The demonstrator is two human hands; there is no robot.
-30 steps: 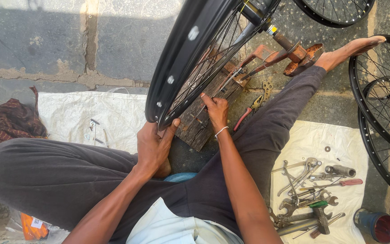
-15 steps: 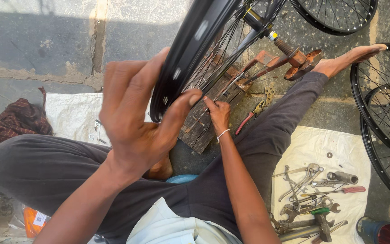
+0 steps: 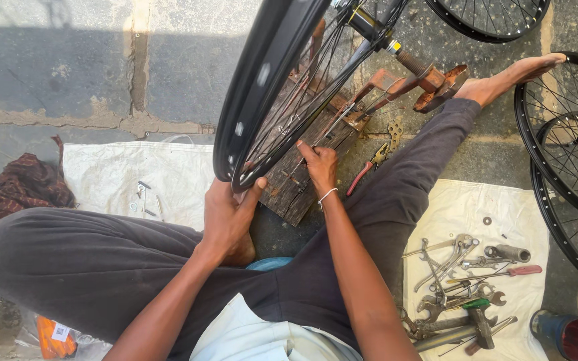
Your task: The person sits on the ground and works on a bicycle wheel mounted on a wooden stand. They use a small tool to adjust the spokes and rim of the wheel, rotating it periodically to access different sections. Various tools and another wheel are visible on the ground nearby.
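A black bicycle wheel rim [image 3: 262,87] with thin spokes stands upright in a rusty truing stand [image 3: 429,80] in front of me. My left hand [image 3: 229,214] grips the near edge of the rim, thumb hooked over it. My right hand [image 3: 319,164] reaches in among the spokes close to the rim, fingers pinched on a spoke just above a worn wooden block [image 3: 296,180]. I sit on the ground with dark trousers, my right leg stretched out to a bare foot [image 3: 510,77].
Red-handled pliers [image 3: 369,167] lie beside the block. A white cloth [image 3: 463,214] on the right holds several spanners, a hammer and a screwdriver. More black wheels [image 3: 563,167] lean at right and top. A blue tin [image 3: 560,334] sits bottom right. Small parts lie on a cloth [image 3: 142,197] at left.
My left hand, raised close to the camera half a second ago, has dropped back onto the rim's near edge. The right hand stays at the spokes.
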